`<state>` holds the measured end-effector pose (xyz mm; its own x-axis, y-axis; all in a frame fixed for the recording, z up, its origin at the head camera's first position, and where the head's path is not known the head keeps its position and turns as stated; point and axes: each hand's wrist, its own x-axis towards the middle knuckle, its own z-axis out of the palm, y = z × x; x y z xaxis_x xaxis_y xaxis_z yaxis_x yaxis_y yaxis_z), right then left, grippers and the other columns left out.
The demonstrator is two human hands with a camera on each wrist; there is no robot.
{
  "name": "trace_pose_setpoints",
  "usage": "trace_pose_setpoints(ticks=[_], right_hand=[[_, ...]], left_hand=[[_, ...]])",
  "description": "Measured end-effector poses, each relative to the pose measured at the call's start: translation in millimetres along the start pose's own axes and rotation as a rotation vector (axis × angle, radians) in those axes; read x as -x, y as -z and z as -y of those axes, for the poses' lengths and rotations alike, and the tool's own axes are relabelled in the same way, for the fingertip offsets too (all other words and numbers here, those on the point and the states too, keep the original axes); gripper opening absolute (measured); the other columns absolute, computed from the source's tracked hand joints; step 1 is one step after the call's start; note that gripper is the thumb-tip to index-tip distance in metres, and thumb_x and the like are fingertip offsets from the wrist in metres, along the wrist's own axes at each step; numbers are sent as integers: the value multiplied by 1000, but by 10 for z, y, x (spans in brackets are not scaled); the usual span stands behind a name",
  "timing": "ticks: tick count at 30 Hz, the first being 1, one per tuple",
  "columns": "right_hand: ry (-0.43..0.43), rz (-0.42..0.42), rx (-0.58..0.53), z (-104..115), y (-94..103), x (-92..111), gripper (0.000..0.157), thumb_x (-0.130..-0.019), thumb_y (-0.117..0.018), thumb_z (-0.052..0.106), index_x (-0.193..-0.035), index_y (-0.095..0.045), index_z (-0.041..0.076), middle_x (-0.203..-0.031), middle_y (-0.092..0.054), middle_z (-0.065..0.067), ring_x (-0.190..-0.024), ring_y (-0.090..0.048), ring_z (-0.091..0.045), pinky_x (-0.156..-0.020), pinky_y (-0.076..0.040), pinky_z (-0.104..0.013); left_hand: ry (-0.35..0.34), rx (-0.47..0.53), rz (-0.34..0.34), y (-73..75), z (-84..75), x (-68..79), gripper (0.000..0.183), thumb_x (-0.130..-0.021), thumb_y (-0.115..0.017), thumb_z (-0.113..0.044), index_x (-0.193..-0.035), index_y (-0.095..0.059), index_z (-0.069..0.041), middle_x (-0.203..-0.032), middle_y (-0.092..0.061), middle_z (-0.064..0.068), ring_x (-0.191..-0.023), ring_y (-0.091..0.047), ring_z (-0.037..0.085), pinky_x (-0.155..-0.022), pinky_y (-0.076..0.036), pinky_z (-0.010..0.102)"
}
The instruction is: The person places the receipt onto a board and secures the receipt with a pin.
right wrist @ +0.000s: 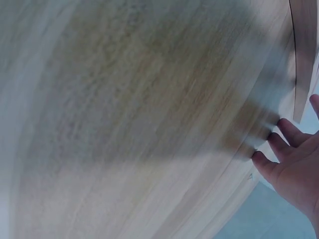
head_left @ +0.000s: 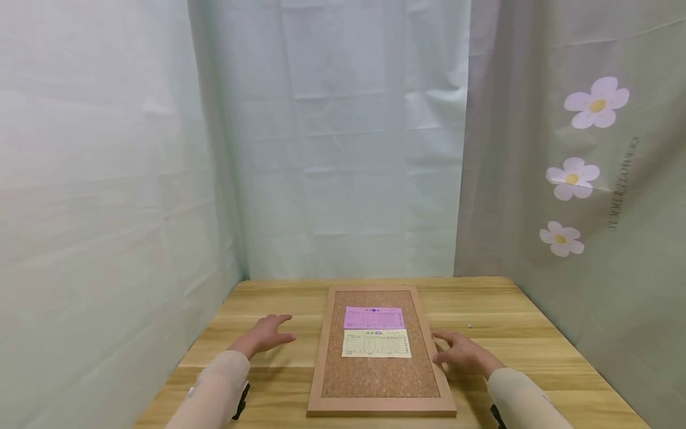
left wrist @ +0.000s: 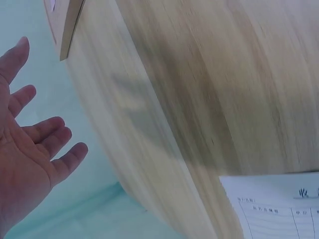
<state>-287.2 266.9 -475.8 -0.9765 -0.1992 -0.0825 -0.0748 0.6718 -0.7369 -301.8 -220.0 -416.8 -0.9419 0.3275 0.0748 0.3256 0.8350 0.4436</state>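
A cork board (head_left: 383,378) in a light wooden frame lies flat on the table. On its cork are two printed form slips, a pink one (head_left: 373,318) and, just below it, a pale yellow one (head_left: 376,344). My left hand (head_left: 265,335) hovers to the left of the board with its fingers spread, holding nothing. At the board's right edge is my right hand (head_left: 463,351), fingers extended and thumb close to the frame; whether it touches the frame I cannot tell. In the right wrist view the fingertips (right wrist: 284,125) are close to the table surface.
The wood-grain table (head_left: 278,381) has pale curtains (head_left: 348,149) on its left, back and right sides. In the left wrist view, a white printed slip (left wrist: 274,204) with a torn edge lies on the table. A tiny pale speck (head_left: 469,326) lies right of the board.
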Motion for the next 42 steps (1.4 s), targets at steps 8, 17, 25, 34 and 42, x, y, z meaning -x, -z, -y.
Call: trace_pose_setpoints(ticks=[8, 17, 25, 34, 42], right_hand=[[24, 26, 26, -13, 1, -15, 65, -83, -78, 14, -142, -53, 5, -144, -45, -30, -136, -32, -53, -106, -25, -69], [56, 9, 105, -16, -10, -26, 57, -82, -79, 14, -136, -59, 8, -136, -53, -28, -129, -42, -50, -104, -29, -67], [65, 34, 131, -55, 0, -37, 62, -84, -76, 26, -138, -56, 5, -140, -47, -31, -131, -37, -53, -104, -27, -69], [47, 38, 156, -19, 11, -7, 60, -86, -76, 25, -139, -56, 6, -137, -44, -34, -127, -38, -54, -100, -29, -70], [47, 31, 155, -116, -10, -86, 60, -85, -76, 29, -138, -57, 7, -139, -45, -30, -129, -38, -52, -102, -28, -70]], left_hand=[[-3, 32, 1, 88, 78, 97, 59, -92, -71, -27, -137, -52, 7, -135, -50, 35, -128, -41, 54, -103, -34, 63], [-28, 40, 6, 162, 172, 206, 61, -92, -71, -29, -136, -51, 9, -135, -51, 33, -127, -44, 53, -101, -36, 62], [-14, 84, 17, 286, 254, 314, 66, -91, -73, -32, -138, -50, 8, -139, -48, 33, -129, -42, 53, -101, -35, 63], [-6, 103, 37, 374, 568, 489, 70, -88, -75, -36, -135, -50, 11, -136, -49, 35, -126, -41, 56, -98, -37, 65], [50, 146, 53, 472, 866, 662, 70, -89, -75, -34, -136, -50, 11, -137, -48, 36, -123, -43, 59, -96, -40, 64]])
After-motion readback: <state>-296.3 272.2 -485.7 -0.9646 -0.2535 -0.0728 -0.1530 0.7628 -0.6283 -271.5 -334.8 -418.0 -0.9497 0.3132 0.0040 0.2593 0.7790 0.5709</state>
